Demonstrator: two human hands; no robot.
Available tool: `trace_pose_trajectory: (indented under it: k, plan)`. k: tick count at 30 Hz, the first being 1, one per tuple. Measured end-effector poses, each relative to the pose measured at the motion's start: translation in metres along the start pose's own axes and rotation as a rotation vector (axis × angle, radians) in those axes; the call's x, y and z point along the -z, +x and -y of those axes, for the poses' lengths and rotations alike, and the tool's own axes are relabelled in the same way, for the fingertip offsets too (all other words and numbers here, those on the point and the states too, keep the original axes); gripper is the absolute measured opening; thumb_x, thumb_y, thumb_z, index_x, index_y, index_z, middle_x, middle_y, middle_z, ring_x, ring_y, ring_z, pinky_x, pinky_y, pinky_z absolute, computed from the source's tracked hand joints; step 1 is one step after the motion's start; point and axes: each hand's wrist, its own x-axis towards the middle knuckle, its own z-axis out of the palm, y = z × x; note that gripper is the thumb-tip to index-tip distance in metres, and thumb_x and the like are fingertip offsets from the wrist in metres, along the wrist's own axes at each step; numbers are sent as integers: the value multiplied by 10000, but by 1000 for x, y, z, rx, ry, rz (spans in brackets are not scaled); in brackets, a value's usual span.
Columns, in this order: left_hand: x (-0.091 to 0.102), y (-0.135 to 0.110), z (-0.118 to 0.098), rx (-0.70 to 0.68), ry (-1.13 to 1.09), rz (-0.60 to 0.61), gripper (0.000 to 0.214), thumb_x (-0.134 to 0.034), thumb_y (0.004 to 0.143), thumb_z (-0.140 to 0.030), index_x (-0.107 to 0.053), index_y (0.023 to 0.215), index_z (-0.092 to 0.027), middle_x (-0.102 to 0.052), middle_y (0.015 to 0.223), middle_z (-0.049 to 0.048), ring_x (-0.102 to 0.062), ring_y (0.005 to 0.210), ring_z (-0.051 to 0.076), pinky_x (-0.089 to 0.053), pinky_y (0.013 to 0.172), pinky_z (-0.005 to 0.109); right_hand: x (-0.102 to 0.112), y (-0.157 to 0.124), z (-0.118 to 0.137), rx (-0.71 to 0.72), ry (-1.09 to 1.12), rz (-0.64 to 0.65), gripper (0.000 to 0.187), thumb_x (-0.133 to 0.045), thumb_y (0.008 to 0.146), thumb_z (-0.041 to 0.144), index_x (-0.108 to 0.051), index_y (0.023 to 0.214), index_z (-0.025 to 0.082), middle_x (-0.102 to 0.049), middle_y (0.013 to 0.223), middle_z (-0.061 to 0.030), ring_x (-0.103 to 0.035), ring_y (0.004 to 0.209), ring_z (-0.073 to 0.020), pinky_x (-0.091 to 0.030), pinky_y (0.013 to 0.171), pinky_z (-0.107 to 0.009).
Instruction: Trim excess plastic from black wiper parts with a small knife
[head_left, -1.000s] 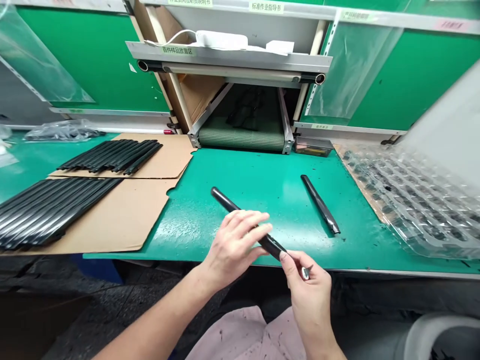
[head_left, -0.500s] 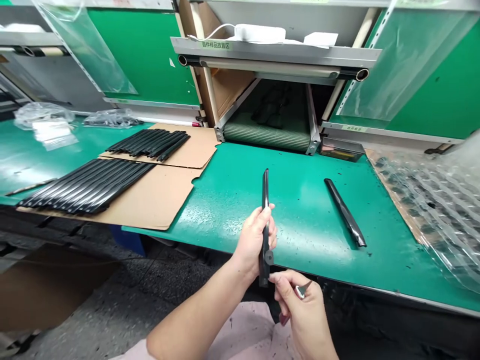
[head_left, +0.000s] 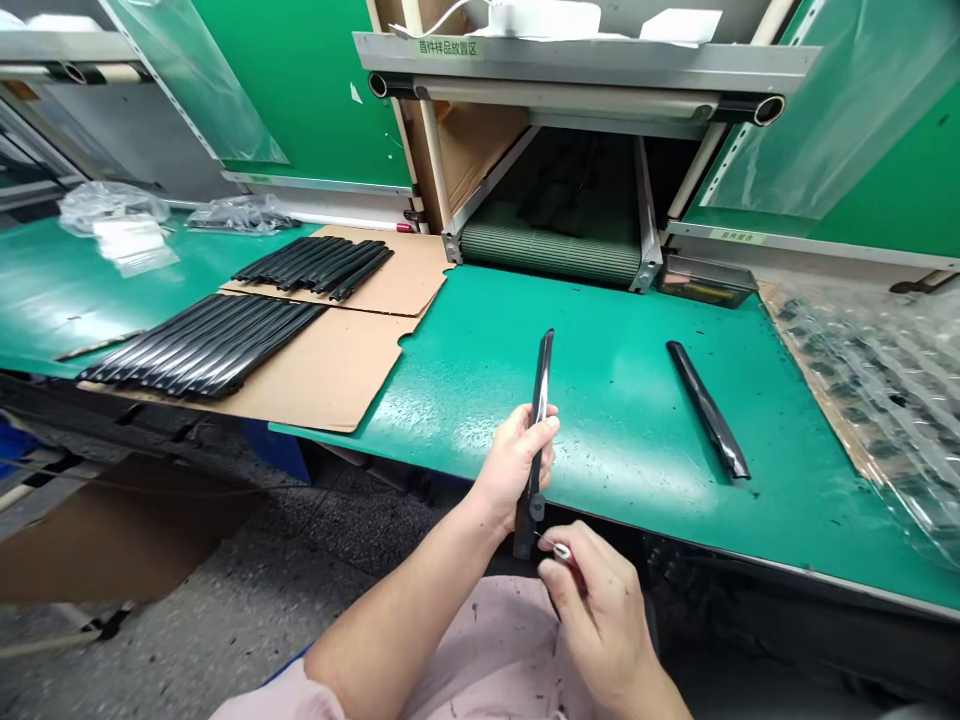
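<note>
My left hand is wrapped round a long, narrow black plastic strip, held tilted upright above the table's front edge. A small round tab sticks out near the strip's lower end. In my right hand is a small knife with a red and white handle; its thin blade points left at the lower end of the strip. I cannot tell whether the blade touches it. Another black strip lies by itself on the green table to the right.
Rows of black strips lie on cardboard sheets at the left. A conveyor belt ends at the table's back, under a metal shelf. Clear plastic trays stand at the right, near a small dark box.
My right hand has turned, bringing the knife blade round from pointing right to pointing left towards the strip. My left hand keeps its hold. The camera view has shifted slightly.
</note>
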Motion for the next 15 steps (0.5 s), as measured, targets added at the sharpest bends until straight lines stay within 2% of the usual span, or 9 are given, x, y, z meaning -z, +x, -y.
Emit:
trace_pose_trajectory:
  k: [3, 6, 11, 15]
  plan:
    - [1, -1, 3, 19, 12, 19, 369, -681, 808, -354, -458, 1049, -186, -345, 505, -103, -238, 373, 44, -198, 332, 144, 7, 15, 8, 143, -276, -32, 407, -599, 896, 566, -542, 817, 170, -507, 714, -5, -452, 643, -146, -284, 610, -288]
    - [1, -2, 5, 33, 6, 26, 368, -682, 802, -351, -453, 1038, -187, -335, 492, -108, -226, 368, 45, -193, 327, 145, 6, 22, 7, 207, -412, -53, 484, -583, 870, 642, -493, 758, 180, -502, 701, 1, -443, 643, -149, -259, 616, -297]
    - [-1, -2, 4, 43, -29, 23, 349, -676, 802, -338, -456, 1025, -184, -325, 486, -108, -208, 364, 45, -184, 321, 149, 5, 26, 3, 232, -484, -60, 518, -485, 911, 661, -447, 703, 188, -469, 647, 8, -417, 603, -148, -223, 599, -307]
    - [-3, -3, 2, 44, -77, 11, 325, -669, 813, -324, -468, 1025, -182, -308, 497, -106, -197, 375, 44, -184, 329, 151, 3, 24, 4, 247, -478, -111, 514, -488, 930, 623, -420, 667, 187, -450, 609, 12, -406, 574, -137, -215, 588, -307]
